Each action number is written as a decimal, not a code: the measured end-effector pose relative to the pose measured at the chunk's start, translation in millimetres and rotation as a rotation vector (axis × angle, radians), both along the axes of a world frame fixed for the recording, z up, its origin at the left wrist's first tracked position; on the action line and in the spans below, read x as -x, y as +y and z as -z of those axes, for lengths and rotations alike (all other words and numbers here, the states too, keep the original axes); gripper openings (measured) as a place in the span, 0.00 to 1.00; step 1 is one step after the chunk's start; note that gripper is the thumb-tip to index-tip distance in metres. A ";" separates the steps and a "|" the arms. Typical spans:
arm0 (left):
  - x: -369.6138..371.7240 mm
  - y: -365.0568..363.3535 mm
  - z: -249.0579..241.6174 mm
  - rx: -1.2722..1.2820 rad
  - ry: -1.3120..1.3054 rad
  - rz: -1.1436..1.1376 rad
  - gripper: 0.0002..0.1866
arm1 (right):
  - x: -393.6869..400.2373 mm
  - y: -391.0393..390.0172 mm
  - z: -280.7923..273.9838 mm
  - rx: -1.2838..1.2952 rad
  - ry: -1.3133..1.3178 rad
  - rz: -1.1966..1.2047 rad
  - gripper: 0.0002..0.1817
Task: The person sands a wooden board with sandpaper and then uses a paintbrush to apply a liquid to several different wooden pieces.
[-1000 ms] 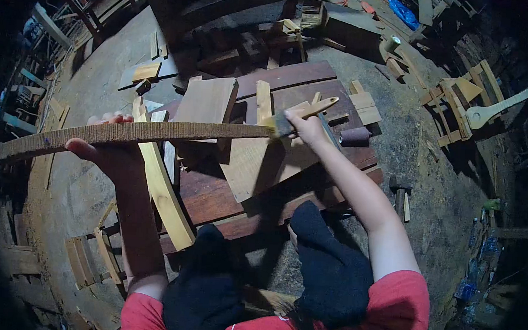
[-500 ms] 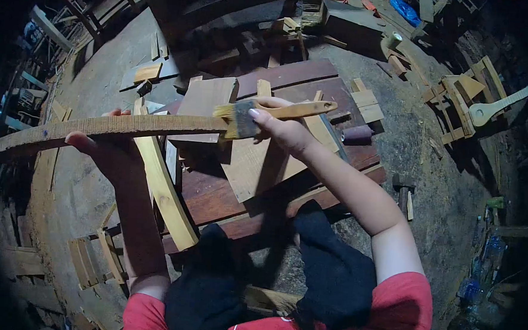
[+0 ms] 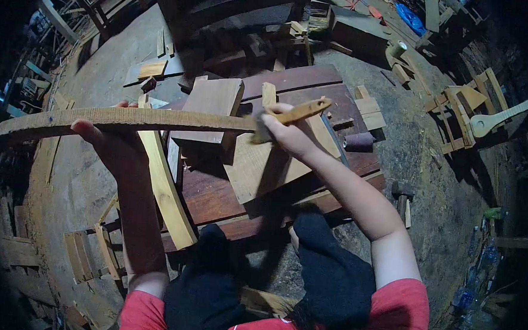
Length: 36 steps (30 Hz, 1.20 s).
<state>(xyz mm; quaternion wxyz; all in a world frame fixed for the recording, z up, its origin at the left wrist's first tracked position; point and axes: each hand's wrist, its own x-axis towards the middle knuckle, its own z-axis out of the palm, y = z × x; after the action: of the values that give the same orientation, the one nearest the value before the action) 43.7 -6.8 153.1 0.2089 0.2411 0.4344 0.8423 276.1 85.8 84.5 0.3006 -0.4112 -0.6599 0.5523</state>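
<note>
Fingers of the left hand (image 3: 117,148) clamp the curved board (image 3: 159,119) from below; the right hand (image 3: 288,133) grips the brush (image 3: 305,110).

The left hand (image 3: 113,142) holds up a long, slightly curved wooden strip (image 3: 129,118) that reaches to the far left. The right hand (image 3: 287,134) grips a wooden-handled brush (image 3: 303,111), its blurred bristles at the strip's right end. Below them, a thick wooden block (image 3: 210,107) and a flat board (image 3: 269,171) lie on a reddish plank table (image 3: 210,200). A purple roll (image 3: 359,141) sits at the table's right side; a hammer (image 3: 402,196) lies on the floor, right of the table's near part.
</note>
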 end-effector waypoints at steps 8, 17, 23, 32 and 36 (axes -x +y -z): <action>5.3 -1.7 2.4 -0.005 0.020 0.044 0.42 | -18.1 11.4 51.8 0.104 0.342 0.023 0.18; 2.5 -2.1 -1.5 0.053 -0.002 0.050 0.45 | -25.3 48.7 137.6 0.052 -0.261 0.235 0.17; 0.5 0.4 -0.3 0.026 -0.002 -0.006 0.43 | 7.1 -7.4 -17.5 0.155 0.387 -0.178 0.17; 9.3 -0.9 4.8 -0.035 -0.013 0.013 0.44 | -50.9 33.2 77.0 0.175 -0.335 0.281 0.17; 1.5 -1.2 -1.3 -0.014 -0.014 0.018 0.45 | -16.4 29.2 72.3 -0.369 -0.384 0.212 0.13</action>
<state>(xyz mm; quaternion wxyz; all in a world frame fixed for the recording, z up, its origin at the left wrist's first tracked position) 42.1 -8.0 154.5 0.2180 0.2405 0.4246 0.8452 292.5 115.0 12.2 0.2960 -0.5130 -0.7476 0.3005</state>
